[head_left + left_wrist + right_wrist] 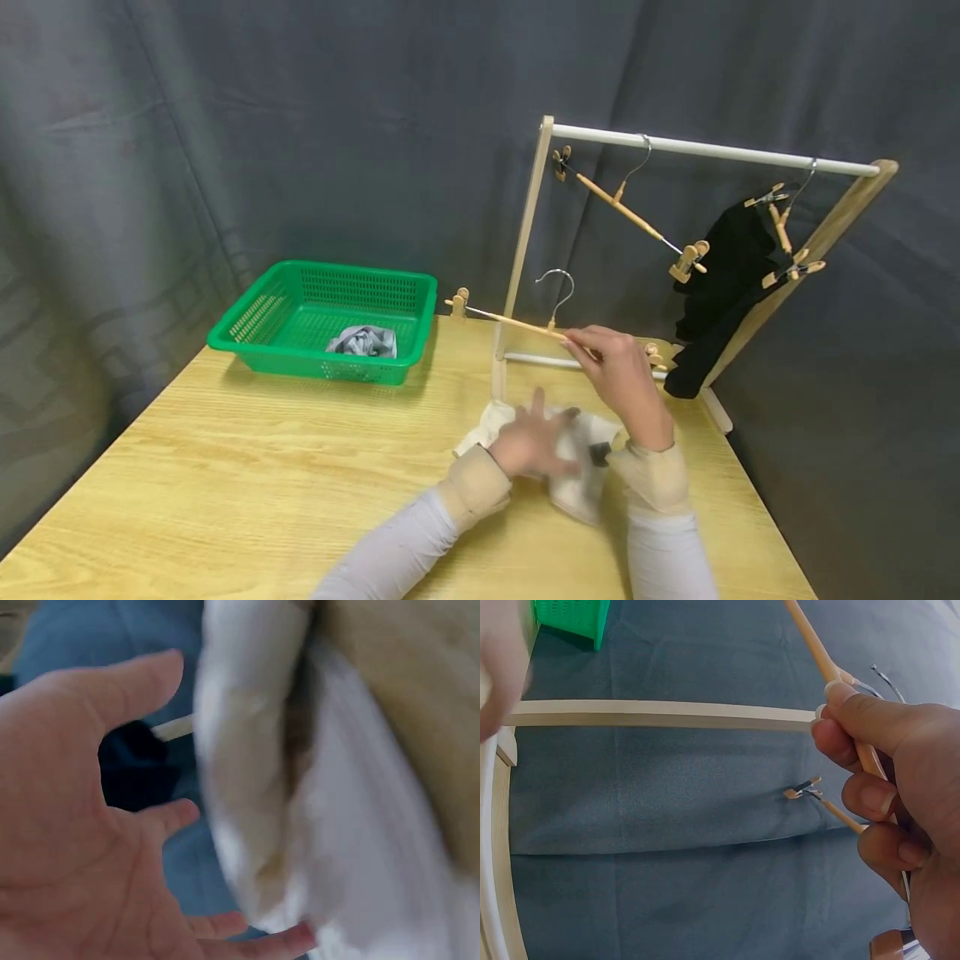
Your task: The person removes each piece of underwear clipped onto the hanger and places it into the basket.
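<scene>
My right hand grips a wooden clip hanger by its bar, near the metal hook, and holds it up above the table. In the right wrist view, the thumb and curled fingers wrap round the bar. My left hand is blurred, its fingers spread, over a crumpled white cloth lying on the table. The left wrist view has the open palm beside the white fabric, nothing gripped, with the fingertips right at its edge. Part of the cloth is hidden under the left hand and forearm.
A wooden rack with a white rail stands at the back right. From it hang a bare clip hanger and another hanger with black clothing. A green basket on the left contains grey fabric.
</scene>
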Demonstrator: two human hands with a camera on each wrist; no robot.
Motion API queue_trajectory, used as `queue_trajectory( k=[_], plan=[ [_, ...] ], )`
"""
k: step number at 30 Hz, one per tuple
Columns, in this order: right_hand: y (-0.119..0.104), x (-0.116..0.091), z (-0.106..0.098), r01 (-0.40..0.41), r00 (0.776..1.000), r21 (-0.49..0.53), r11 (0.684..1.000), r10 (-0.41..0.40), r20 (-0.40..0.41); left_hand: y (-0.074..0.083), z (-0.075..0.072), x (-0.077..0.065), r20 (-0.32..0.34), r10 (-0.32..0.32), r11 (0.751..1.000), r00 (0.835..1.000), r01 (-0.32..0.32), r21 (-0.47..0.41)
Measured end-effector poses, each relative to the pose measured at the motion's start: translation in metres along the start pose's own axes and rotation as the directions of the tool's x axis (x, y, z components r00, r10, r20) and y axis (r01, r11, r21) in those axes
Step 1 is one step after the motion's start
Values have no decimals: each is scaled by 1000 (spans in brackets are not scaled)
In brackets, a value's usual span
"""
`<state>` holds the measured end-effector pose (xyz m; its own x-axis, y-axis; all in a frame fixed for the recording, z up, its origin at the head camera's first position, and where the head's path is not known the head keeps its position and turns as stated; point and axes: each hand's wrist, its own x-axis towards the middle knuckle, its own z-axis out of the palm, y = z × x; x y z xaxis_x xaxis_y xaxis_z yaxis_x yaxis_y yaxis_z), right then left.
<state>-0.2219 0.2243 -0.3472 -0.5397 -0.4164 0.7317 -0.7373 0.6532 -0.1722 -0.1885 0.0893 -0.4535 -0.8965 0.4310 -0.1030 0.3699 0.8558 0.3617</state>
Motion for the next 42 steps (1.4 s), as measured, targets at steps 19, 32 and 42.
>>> queue_trajectory(
  k=[19, 32, 42],
  plan=[
    [1, -3, 3, -27, 999, 0, 1000, 27, 40, -13, -2, 3, 181, 89, 984, 979, -115, 136],
    [0, -1, 2, -14, 999, -10, 1000, 14, 40, -31, -13, 5, 253, 260, 959, 932, -280, 50],
    [2, -1, 5, -29, 997, 0, 1000, 29, 67, -49, -11, 9, 287, 207, 978, 935, -198, -59]
  ],
)
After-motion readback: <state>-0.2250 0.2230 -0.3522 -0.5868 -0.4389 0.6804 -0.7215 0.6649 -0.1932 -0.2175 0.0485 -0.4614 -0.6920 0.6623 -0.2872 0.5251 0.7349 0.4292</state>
